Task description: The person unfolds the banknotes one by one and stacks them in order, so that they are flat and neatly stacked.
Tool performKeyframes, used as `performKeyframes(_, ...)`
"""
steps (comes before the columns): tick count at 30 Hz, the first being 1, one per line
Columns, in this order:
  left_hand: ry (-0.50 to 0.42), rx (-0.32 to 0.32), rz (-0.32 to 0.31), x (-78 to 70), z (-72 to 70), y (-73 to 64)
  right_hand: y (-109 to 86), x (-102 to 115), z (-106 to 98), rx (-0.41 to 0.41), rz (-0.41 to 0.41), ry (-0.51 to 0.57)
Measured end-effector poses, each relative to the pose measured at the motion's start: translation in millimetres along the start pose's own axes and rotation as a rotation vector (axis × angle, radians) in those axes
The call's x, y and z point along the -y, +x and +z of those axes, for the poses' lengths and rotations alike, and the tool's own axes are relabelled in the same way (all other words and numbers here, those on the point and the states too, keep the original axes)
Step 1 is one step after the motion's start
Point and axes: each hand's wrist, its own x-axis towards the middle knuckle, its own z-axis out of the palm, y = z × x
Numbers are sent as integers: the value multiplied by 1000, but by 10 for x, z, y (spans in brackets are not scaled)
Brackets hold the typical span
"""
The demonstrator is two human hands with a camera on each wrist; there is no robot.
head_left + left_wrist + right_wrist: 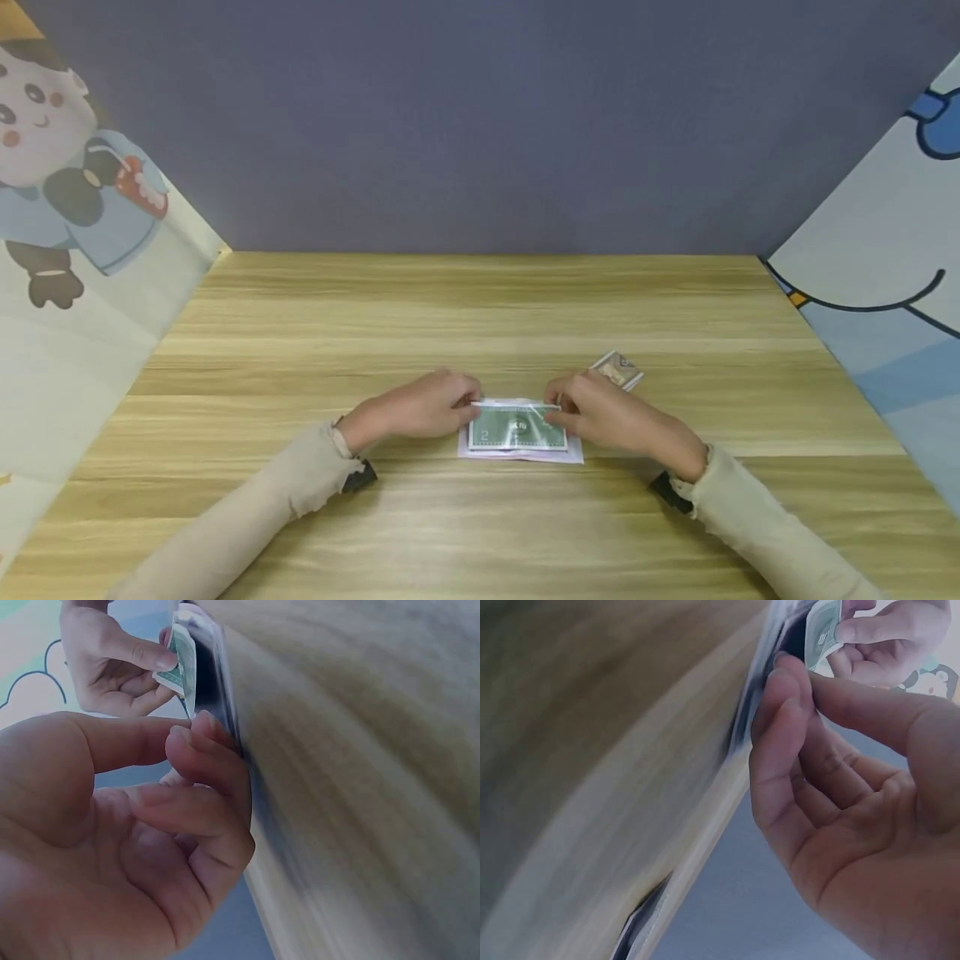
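Observation:
A green banknote (498,427) with a white border and a figure 2 stretches between both hands, low over the table. At its far left corner, my left hand (431,406) pinches the edge between thumb and fingertips. The far right corner is pinched the same way by my right hand (611,412). Under the note lies a pale, flat sheet or sleeve (576,457), larger than the note, its edges showing around it. In the left wrist view the note (184,664) bows upward over a dark surface with a clear, shiny edge. Glare crosses the note's face in the head view.
A brown, white-edged note or small stack (621,371) lies just behind the right hand. The wood-grain table (480,317) meets a dark grey panel (487,125) at the back. Cartoon-printed walls (885,208) stand at both sides.

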Motion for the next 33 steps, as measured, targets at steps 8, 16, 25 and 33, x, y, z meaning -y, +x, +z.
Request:
performKeyframes(8, 5, -5, -23, 32, 60, 48, -2, -26, 61, -32, -9, -40)
performKeyframes(16, 25, -12, -56, 9, 76, 54, -11, -2, 60, -40, 19, -64)
performKeyframes(25, 30, -44, -67, -17, 99, 64, -12, 29, 53, -45, 53, -106)
performKeyframes(33, 33, -57, -104, -16, 102, 63, -11, 41, 77, -61, 63, -149)
